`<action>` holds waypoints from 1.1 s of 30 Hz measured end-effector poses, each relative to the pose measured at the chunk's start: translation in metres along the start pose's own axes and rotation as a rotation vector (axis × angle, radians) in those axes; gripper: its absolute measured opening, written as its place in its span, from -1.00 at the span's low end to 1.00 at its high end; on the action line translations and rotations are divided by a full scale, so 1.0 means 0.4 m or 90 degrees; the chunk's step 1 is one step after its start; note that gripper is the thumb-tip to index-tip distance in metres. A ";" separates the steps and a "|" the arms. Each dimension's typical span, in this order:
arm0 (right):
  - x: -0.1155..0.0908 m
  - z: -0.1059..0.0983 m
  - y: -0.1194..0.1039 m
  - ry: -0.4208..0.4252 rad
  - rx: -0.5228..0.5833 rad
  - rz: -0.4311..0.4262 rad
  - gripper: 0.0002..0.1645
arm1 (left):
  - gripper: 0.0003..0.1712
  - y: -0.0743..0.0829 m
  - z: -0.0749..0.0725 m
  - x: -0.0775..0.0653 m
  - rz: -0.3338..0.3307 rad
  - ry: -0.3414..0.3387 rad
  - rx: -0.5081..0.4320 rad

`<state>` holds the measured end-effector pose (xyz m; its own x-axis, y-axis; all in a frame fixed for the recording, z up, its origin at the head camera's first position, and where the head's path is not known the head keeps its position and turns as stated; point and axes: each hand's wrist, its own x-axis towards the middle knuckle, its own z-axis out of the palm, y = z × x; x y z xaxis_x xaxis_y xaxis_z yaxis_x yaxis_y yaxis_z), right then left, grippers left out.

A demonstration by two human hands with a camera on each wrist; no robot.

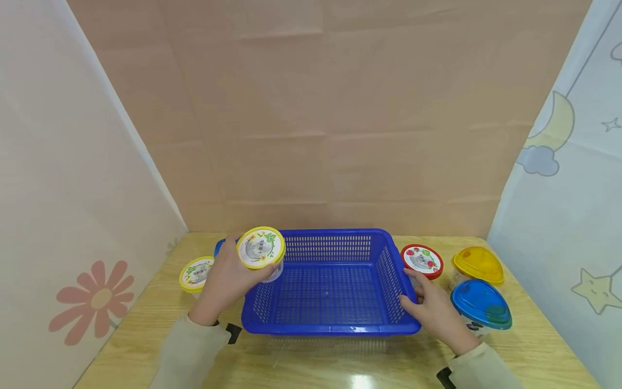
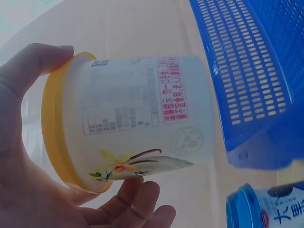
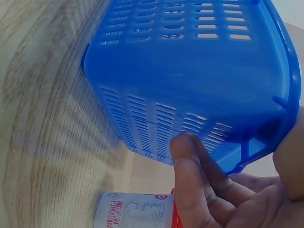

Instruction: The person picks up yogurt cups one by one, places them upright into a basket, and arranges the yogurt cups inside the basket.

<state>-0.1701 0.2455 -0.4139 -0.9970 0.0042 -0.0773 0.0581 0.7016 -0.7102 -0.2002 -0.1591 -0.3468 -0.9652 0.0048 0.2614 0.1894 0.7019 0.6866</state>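
Fingers of the left hand (image 1: 228, 278) grasp a yellow-lidded cup (image 1: 261, 248); those of the right hand (image 1: 435, 310) grip a blue basket (image 1: 330, 328) by its right rim.

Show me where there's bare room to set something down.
Bare: the floor of the blue basket, and the strip of table in front, between the sleeves. Crowded: the basket's right, with the right hand, red-lidded tub, yellow-lidded container and blue-lidded container; its left, with the left hand, held yellow-lidded tub and a second yellow-lidded tub.
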 end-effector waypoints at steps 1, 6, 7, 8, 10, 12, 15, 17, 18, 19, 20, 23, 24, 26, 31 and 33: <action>0.000 0.000 0.000 -0.001 0.000 0.001 -0.14 | 0.21 0.003 0.004 0.008 -0.001 -0.002 0.003; 0.001 -0.002 -0.002 -0.007 0.003 0.003 -0.13 | 0.22 0.014 0.026 0.044 -0.014 -0.018 0.023; 0.001 -0.003 -0.002 -0.008 0.002 0.003 -0.14 | 0.21 0.016 0.030 0.050 -0.016 -0.020 0.025; 0.001 -0.003 -0.003 -0.008 0.000 0.001 -0.14 | 0.20 0.017 0.034 0.057 -0.018 -0.023 0.027; 0.000 -0.004 -0.004 -0.009 -0.006 -0.002 -0.14 | 0.18 0.021 0.039 0.068 -0.019 -0.025 0.032; 0.000 -0.005 -0.005 -0.008 -0.010 -0.007 -0.15 | 0.14 0.024 0.046 0.080 -0.018 -0.025 0.030; -0.001 -0.007 -0.007 -0.010 -0.021 -0.006 -0.15 | 0.07 0.030 0.057 0.097 -0.020 -0.029 0.030; 0.000 -0.009 -0.008 -0.011 -0.029 -0.006 -0.15 | 0.05 0.030 0.066 0.107 -0.029 -0.037 0.035; 0.001 -0.010 -0.010 -0.011 -0.034 -0.008 -0.15 | 0.04 0.030 0.069 0.111 -0.031 -0.039 0.039; 0.002 -0.011 -0.009 -0.010 -0.039 -0.010 -0.16 | 0.04 0.030 0.074 0.116 -0.034 -0.041 0.043; 0.002 -0.012 -0.009 -0.009 -0.040 -0.013 -0.16 | 0.03 0.030 0.079 0.120 -0.036 -0.043 0.050; 0.004 -0.013 -0.008 -0.008 -0.043 -0.025 -0.16 | 0.04 0.030 0.091 0.128 -0.053 -0.054 0.068; 0.004 -0.013 -0.008 -0.008 -0.045 -0.027 -0.16 | 0.04 0.031 0.094 0.130 -0.058 -0.058 0.074; 0.003 -0.013 -0.008 -0.013 -0.044 -0.027 -0.16 | 0.07 0.032 0.100 0.133 -0.075 -0.074 0.086; 0.001 -0.013 -0.009 -0.023 -0.042 -0.019 -0.14 | 0.16 0.036 0.124 0.147 -0.110 -0.115 0.109; 0.001 -0.013 -0.008 -0.023 -0.043 -0.020 -0.15 | 0.16 0.038 0.136 0.156 -0.117 -0.133 0.119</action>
<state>-0.1710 0.2468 -0.4081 -0.9956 -0.0436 -0.0825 0.0223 0.7473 -0.6641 -0.2673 -0.1096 -0.3571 -0.9999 -0.0009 -0.0132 -0.0082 0.8227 0.5684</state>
